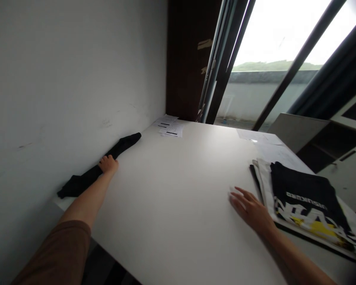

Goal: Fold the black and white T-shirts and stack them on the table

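A bunched black garment (121,145) lies in a long strip along the table's left edge, against the wall. My left hand (108,163) is closed over its middle, with the fingers curled onto the cloth. Over the white table (178,190), my right hand (250,209) is held with its fingers apart and nothing in it. Close to the right of that hand is a stack of folded T-shirts (308,198). The top one is black with white lettering and a yellow print. Lighter and dark folded cloth shows beneath it.
Several printed papers (173,128) lie at the table's far left corner, and more white sheets (259,136) at the far right. A pale wall (77,79) borders the left side. Behind the table are a dark brown panel (186,59) and a sliding window (255,87). Cabinets (341,154) stand at right.
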Motion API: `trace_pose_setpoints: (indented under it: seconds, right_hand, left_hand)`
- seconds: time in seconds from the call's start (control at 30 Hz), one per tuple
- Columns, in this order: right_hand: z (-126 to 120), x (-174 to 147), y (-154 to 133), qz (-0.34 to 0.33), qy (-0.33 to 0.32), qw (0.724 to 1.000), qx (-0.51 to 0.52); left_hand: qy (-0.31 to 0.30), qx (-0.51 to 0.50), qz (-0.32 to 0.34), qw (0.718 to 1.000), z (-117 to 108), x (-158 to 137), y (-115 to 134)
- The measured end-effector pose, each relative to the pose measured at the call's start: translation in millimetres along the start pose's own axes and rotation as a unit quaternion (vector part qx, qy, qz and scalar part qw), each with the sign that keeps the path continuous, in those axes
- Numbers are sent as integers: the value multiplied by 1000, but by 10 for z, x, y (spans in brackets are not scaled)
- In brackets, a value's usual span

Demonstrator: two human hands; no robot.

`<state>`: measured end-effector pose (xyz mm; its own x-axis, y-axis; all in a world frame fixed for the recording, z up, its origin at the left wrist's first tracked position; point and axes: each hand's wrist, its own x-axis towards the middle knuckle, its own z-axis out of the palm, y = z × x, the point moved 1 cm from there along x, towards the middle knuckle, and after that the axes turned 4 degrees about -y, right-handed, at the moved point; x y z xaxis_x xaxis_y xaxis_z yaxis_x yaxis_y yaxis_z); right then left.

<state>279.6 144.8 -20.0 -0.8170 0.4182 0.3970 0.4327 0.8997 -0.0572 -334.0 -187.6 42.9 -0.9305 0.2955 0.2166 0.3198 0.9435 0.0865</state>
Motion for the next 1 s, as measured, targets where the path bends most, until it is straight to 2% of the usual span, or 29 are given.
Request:
trace_pose_setpoints:
  seconds: [0.1, 0.27, 0.33, 0.43, 0.53, 0.6, 0.63, 0.67, 0.7, 0.73, 0.8, 0.83, 0.9, 1.0]
  right_hand:
    - [134, 302, -39, 28, -17, 999, 4]
    - [336, 829, -107, 115, -29, 993, -4]
    - [394, 936, -124, 138, -28, 990, -2]
    - [415, 922, -107, 137, -22, 990, 39]
    - [352, 786, -51, 137, -7, 981, 137]
    - [282, 708, -3, 173, 23, 958, 228]
    - [248, 685, 22, 202, 44, 940, 271]
    - [217, 673, 47, 236, 71, 920, 304]
    - [193, 671, 67, 265, 93, 904, 323]
    - [175, 676, 78, 284, 110, 894, 327]
    - [159, 697, 68, 293, 122, 898, 305]
    - [159, 707, 46, 289, 119, 907, 283]
    - [161, 721, -21, 286, 98, 925, 230]
    - [136, 721, -130, 323, 50, 932, 159]
  left_hand:
    - [-30, 2, 49, 998, 46, -130, 345]
    - [-68, -20, 201, 977, 93, -684, 1258]
    - [-76, -35, 264, 961, 86, -1059, 1664]
    - [-83, -56, 365, 925, 15, -1814, 2233]
    - [-87, -82, 489, 864, -169, -2658, 2597]
    - [-77, -147, 622, 765, -346, -3079, 2680]
    - [-70, -174, 659, 729, -431, -3194, 2684]
    - [-59, -196, 673, 711, -502, -3239, 2676]
    - [-48, -209, 666, 714, -554, -3220, 2666]
    - [-39, -213, 643, 735, -581, -3154, 2657]
    - [-52, -195, 590, 782, -572, -2972, 2643]
    - [-76, -176, 578, 793, -547, -2897, 2634]
    - [-138, -138, 589, 784, -499, -2846, 2598]
    - [-220, -113, 642, 726, -533, -3014, 2502]
